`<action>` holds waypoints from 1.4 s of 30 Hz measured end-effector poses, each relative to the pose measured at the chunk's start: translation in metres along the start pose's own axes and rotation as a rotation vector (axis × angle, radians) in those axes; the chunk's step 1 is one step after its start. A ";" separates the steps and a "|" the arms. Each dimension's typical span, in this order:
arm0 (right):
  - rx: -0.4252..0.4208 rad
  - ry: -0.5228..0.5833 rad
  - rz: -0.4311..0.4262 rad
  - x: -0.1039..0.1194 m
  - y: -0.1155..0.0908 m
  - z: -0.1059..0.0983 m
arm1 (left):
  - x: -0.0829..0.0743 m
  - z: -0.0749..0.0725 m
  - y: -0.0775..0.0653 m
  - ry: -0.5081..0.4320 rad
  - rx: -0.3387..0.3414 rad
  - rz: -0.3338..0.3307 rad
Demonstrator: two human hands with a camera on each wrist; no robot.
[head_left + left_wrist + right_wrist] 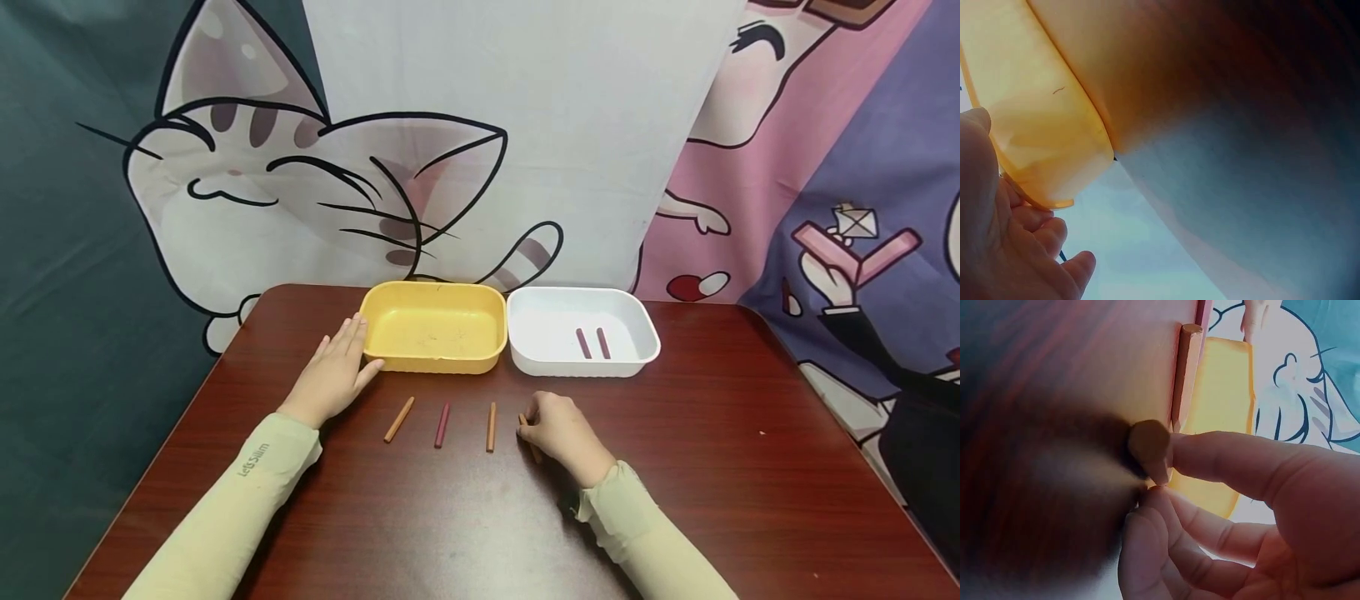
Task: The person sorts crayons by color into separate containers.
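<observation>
My right hand pinches an orange-brown crayon between thumb and fingertips, close over the table; in the right wrist view its six-sided end faces the camera. My left hand lies along the left side of the yellow tray, fingers straight and thumb at the front corner. Left of the right hand, an orange-brown crayon, a dark red crayon and another orange-brown crayon lie in a spaced row. Two dark red crayons sit inside the white tray.
Both trays stand side by side at the far edge of the brown wooden table. Behind them hangs a cloth printed with a cartoon cat and other figures. The yellow tray has only small marks on its floor.
</observation>
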State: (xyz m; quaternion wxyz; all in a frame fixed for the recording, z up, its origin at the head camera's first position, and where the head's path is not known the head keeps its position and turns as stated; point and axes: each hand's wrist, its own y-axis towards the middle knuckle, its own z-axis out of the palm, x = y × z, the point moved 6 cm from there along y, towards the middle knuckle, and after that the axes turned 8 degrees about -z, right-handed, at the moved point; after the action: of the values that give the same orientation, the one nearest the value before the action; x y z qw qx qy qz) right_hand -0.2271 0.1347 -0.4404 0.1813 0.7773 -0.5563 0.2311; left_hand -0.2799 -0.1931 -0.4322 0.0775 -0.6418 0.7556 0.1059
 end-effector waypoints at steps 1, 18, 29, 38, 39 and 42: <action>-0.002 0.004 -0.003 0.000 0.000 0.000 | 0.000 0.000 0.000 0.000 0.001 0.000; 0.012 0.232 -0.039 -0.010 0.005 0.000 | 0.000 -0.001 0.000 0.006 0.001 -0.005; 0.019 0.714 -0.009 -0.019 0.012 0.002 | 0.000 -0.002 -0.001 -0.009 -0.008 -0.005; 0.015 1.053 0.028 -0.017 0.017 0.003 | 0.001 0.000 0.000 0.004 -0.015 0.004; 0.013 1.067 0.024 -0.015 0.017 0.002 | 0.001 0.000 0.001 0.004 -0.016 0.006; 0.005 1.087 0.007 -0.008 0.020 -0.003 | 0.001 0.001 0.001 0.007 -0.018 0.006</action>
State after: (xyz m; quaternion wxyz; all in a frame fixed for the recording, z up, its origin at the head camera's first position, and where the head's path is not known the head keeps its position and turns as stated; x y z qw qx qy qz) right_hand -0.2492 0.1363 -0.4425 0.4401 0.5444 -0.3845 0.6017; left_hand -0.2813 -0.1932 -0.4329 0.0688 -0.6404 0.7569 0.1109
